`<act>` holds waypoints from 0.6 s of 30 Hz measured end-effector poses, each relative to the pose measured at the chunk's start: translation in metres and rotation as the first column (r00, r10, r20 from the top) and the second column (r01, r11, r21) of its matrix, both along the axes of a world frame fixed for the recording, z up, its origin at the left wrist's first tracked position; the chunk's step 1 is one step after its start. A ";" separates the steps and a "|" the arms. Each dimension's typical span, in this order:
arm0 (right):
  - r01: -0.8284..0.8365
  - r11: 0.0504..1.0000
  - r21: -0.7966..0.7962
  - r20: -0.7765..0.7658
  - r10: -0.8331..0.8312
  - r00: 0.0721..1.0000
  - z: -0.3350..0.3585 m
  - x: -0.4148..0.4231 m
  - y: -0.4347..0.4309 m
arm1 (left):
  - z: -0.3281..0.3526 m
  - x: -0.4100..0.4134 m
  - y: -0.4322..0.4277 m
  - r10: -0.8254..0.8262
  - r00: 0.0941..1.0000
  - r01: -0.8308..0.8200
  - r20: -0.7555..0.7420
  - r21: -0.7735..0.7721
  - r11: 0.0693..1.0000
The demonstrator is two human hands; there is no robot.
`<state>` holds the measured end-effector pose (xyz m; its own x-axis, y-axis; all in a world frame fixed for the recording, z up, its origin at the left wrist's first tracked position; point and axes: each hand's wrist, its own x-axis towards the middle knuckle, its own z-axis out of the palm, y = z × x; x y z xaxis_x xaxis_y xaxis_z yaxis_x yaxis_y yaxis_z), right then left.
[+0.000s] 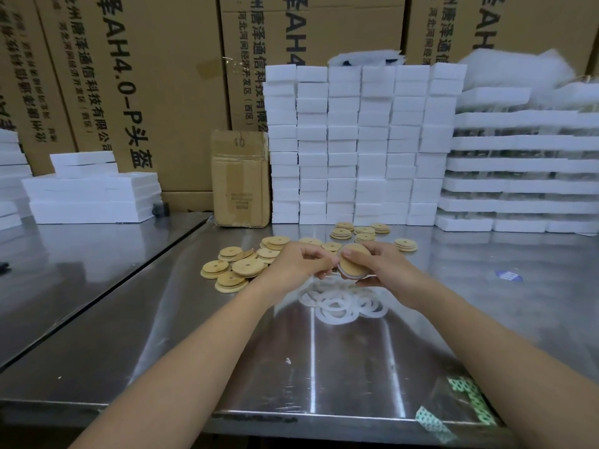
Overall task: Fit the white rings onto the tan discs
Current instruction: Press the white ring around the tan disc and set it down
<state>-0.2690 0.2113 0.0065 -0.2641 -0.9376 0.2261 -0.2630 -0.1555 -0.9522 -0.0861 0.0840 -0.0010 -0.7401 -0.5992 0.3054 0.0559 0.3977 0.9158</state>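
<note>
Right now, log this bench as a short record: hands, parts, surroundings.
left hand: pinches the left edge of the held tan disc
right hand: grips that disc, thumb on top
disc state: tilted, white rim showing along its lower edge
white rings: loose pile on the steel table, under the hands
loose tan discs: scattered and stacked left of and beyond the hands
behind: stacked white foam blocks, small carton
</note>
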 end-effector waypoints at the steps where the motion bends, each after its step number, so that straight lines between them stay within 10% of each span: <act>1: 0.003 1.000 -0.002 -0.002 -0.003 1.000 -0.001 0.001 0.000 | 0.000 0.001 0.000 0.002 1.000 -0.002 0.009 -0.006 1.000; 18: 0.042 0.995 0.086 0.013 -0.044 0.999 0.006 0.000 0.000 | 0.002 0.002 0.001 0.060 0.997 -0.060 0.042 -0.020 0.998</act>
